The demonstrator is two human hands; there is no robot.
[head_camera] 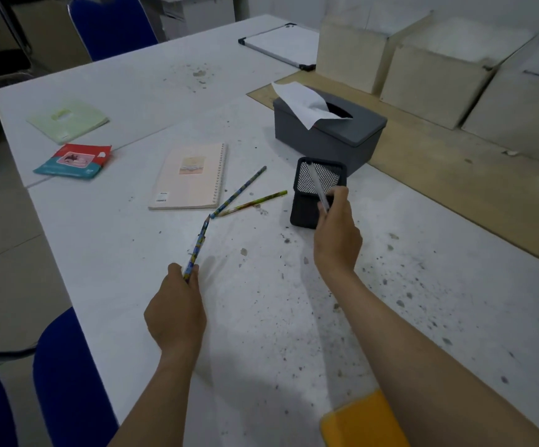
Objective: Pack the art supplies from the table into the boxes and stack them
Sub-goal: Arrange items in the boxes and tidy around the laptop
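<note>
My left hand (176, 312) pinches a patterned pencil (198, 246) that points up and away over the white table (294, 317). My right hand (336, 235) holds a clear pen (318, 185) whose far end reaches into a black mesh holder (321, 177). Two more patterned pencils (239, 191) (255, 201) lie crossed on the table between the holder and a pink spiral notebook (190, 177).
A grey tissue box (332, 137) stands just behind the holder. A green booklet (68, 119) and a red-teal packet (73, 161) lie at the left. A small whiteboard (281, 45), pale boxes (423, 82), a yellow object (361, 421) and blue chairs (68, 382) surround the area.
</note>
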